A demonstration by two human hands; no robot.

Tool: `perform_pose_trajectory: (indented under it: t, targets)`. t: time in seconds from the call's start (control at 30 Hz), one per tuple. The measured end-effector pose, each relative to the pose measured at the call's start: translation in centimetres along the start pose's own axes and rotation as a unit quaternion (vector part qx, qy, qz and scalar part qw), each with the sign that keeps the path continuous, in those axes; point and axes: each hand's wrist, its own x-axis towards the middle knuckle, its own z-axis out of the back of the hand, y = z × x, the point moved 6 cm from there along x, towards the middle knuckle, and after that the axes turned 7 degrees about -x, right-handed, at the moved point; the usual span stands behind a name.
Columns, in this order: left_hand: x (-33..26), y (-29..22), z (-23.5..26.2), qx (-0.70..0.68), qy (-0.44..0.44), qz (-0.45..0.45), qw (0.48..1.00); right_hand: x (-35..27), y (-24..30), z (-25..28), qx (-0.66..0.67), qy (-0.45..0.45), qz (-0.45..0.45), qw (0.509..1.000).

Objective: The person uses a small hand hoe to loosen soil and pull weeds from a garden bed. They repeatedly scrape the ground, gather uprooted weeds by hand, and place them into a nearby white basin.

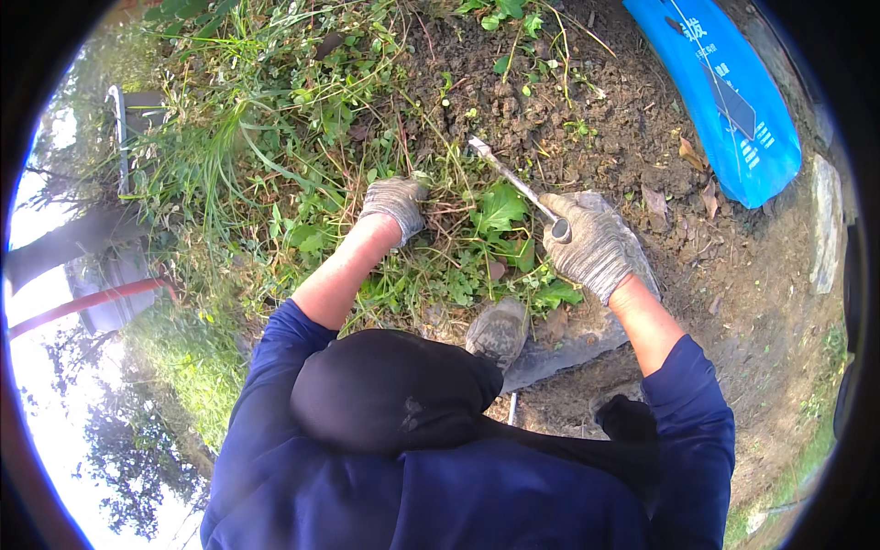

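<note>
My left hand point(394, 206), in a grey knitted glove, is closed low among the green weeds point(316, 197), with stems at its fingertips. To its right, my gloved right hand point(591, 243) is wrapped round a slim metal hand tool point(509, 172). The tool's shaft slants up and left to a narrow flat tip over the soil, and a round end shows beside my thumb. Broad green leaves point(500, 209) grow between the two hands. Part of the tool under my right palm is hidden.
Loose brown soil point(587, 92) spreads beyond my right hand. A blue printed plastic bag point(733, 119) lies at the upper right. A muddy shoe point(500, 332) stands beside a grey slab point(573, 353) near me. A pale strip like wood or stone point(825, 225) lies at the far right.
</note>
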Motion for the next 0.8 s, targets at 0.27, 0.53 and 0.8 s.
perform_pose_trajectory:
  t: [0.27,0.53,0.8]
  targets:
    - [-7.0,-2.2,-3.8,0.201,0.259,-0.113,0.938,-8.2,-6.4,7.0,0.145,0.004,-0.143,0.979]
    - [-2.4,-11.6,2.3,0.180,-0.137,-0.397,0.890,-9.7,-10.5,5.7,0.107,0.086,-0.122,0.983]
    - [4.4,-12.7,-1.7,0.277,0.005,-0.423,0.863,-8.3,-9.9,10.0,0.023,0.067,-0.028,0.997]
